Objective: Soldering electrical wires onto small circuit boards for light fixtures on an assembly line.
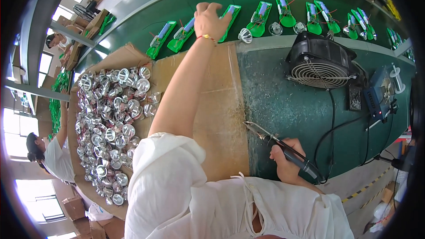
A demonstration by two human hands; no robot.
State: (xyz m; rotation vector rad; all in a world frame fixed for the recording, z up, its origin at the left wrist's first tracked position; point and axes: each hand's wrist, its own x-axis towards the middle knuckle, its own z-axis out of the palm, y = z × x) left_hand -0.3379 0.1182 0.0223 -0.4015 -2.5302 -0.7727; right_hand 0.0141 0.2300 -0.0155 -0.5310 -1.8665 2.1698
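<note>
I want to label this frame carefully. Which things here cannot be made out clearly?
All in the head view:
- Left hand: its fingers hide what they touch on the green board.
- Right hand: the soldering iron handle is mostly covered by the grip.
- Reflectors: too small and piled to count.
- Far-right boards: bent by the fisheye rim.

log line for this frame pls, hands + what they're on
left hand: reaching, on green board on belt | right hand: gripping soldering iron over green mat | reflector box at left
</note>
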